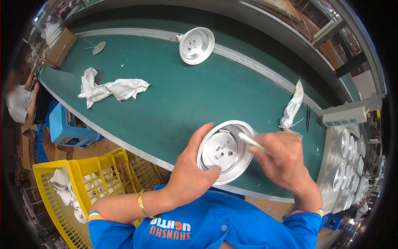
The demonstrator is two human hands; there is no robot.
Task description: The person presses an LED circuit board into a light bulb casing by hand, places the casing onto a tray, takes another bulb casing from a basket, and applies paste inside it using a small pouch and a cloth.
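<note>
My left hand (192, 166) is closed round the left rim of a round white LED lamp housing (242, 164), its thumb reaching over the inner edge. The open side of the housing faces up, showing an LED circuit board (220, 151) with small chips inside. In my right hand (284, 157), fingers pinched, is a slender white stick-like tool (253, 143); its tip sits over the upper right part of the housing's inside. I cannot tell whether the tip touches the wall. My fingers hide the tool's other end.
On the green bench (174, 103) lie a similar lamp housing (197, 45), a crumpled white cloth (112, 88), a rolled cloth (292, 106), dark tweezers (308, 119) and a small disc (99, 47). Yellow crates (78, 166) stand left; white housings (342, 143) stand right. Another person (23, 101) is far left.
</note>
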